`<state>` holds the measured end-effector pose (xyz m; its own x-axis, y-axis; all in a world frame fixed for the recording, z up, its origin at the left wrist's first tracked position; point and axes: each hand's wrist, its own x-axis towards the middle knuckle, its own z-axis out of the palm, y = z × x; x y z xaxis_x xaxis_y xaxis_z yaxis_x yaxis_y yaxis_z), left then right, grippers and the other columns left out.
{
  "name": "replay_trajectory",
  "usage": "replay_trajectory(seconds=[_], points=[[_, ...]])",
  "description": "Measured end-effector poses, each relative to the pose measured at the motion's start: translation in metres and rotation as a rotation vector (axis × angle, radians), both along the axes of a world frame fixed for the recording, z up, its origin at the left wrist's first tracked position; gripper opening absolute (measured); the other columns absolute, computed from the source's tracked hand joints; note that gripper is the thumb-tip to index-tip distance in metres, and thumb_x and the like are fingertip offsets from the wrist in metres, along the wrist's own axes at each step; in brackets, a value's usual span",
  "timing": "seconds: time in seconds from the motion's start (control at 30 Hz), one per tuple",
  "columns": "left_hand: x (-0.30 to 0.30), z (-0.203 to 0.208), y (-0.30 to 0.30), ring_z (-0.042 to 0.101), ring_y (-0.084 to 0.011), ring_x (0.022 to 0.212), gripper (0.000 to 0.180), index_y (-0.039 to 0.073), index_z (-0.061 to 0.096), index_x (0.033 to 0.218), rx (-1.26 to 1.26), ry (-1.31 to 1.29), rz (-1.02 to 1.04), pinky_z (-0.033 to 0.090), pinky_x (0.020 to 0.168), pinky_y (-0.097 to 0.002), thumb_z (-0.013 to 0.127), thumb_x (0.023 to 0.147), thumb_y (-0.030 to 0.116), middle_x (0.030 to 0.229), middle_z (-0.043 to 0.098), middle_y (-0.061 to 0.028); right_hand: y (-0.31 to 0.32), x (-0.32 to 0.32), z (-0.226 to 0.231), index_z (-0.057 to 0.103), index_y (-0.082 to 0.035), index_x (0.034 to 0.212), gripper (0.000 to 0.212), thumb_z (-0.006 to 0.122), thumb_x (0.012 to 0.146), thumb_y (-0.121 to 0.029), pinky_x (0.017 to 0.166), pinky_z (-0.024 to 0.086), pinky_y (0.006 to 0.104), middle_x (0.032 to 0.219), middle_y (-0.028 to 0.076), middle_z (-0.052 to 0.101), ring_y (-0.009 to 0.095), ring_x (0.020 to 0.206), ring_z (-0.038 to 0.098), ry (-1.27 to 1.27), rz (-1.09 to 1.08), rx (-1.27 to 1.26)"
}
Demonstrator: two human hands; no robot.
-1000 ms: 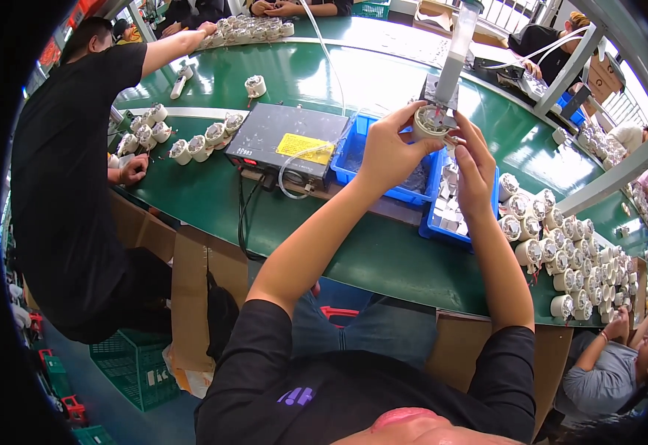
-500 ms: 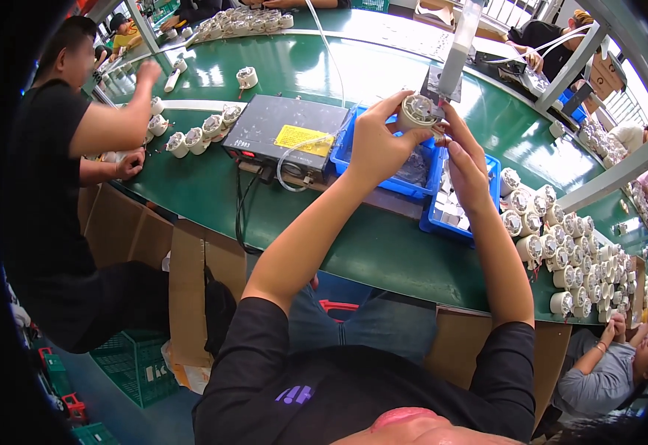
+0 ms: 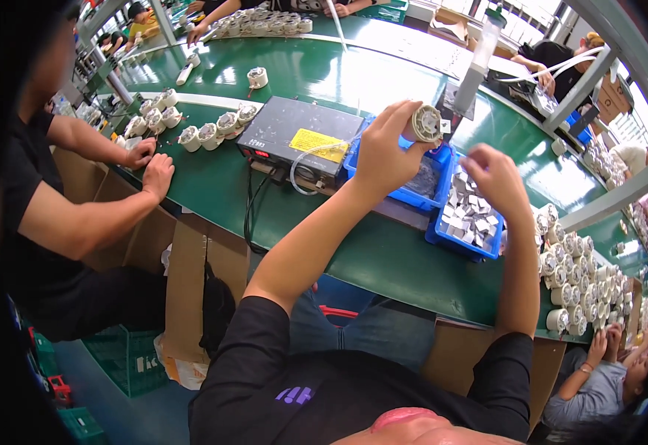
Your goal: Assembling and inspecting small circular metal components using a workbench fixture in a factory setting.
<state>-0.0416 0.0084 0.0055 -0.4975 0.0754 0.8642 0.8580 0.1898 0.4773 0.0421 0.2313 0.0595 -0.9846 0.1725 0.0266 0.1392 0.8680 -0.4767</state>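
Observation:
My left hand (image 3: 391,152) grips a round cream-coloured housing (image 3: 427,124) with a metallic, spoked inside, held upright above the blue bins. A small white square piece (image 3: 445,127) shows at the housing's right edge. My right hand (image 3: 498,178) is apart from the housing, its fingers curled together and slightly blurred. Whatever it may hold is hidden. Below it stands a blue bin (image 3: 454,245) full of small white and grey square pieces (image 3: 471,215). Beside that is another blue bin (image 3: 411,194) with a clear plastic lining.
A black dispenser box (image 3: 294,122) with a hose stands left of the bins. A clear syringe (image 3: 481,55) hangs on a holder behind my hands. Rows of similar housings (image 3: 572,271) fill the bench at right. A co-worker's hands (image 3: 153,167) rest at the left.
My right hand has come away from the housing and moved right and down over the bin of pieces. My left hand has turned the housing upright. The co-worker's raised arm has come down.

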Motion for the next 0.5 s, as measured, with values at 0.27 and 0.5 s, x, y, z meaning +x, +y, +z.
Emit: replay_trajectory(seconds=[0.27, 0.5], points=[[0.006, 0.004, 0.002, 0.075, -0.0325, 0.107, 0.064, 0.0, 0.071, 0.128, 0.126, 0.264, -0.025, 0.062, 0.094, -0.0391, 0.091, 0.067, -0.002, 0.126, 0.076, -0.0155, 0.022, 0.001, -0.008, 0.079, -0.002, 0.094, 0.034, 0.091, 0.076, -0.028, 0.074, 0.059, 0.0373, 0.082, 0.011, 0.076, 0.027, 0.071, 0.069, -0.421, 0.121, 0.25], [0.024, -0.003, 0.015, 0.076, -0.0321, 0.109, 0.061, 0.0, 0.074, 0.124, 0.082, 0.296, -0.166, 0.063, 0.096, -0.0403, 0.084, 0.064, -0.004, 0.125, 0.077, -0.0147, 0.04, 0.0, -0.014, 0.08, 0.005, 0.085, 0.024, 0.088, 0.071, -0.013, 0.067, 0.058, 0.0363, 0.072, 0.011, 0.074, 0.025, 0.059, 0.064, -0.409, 0.193, 0.237]])
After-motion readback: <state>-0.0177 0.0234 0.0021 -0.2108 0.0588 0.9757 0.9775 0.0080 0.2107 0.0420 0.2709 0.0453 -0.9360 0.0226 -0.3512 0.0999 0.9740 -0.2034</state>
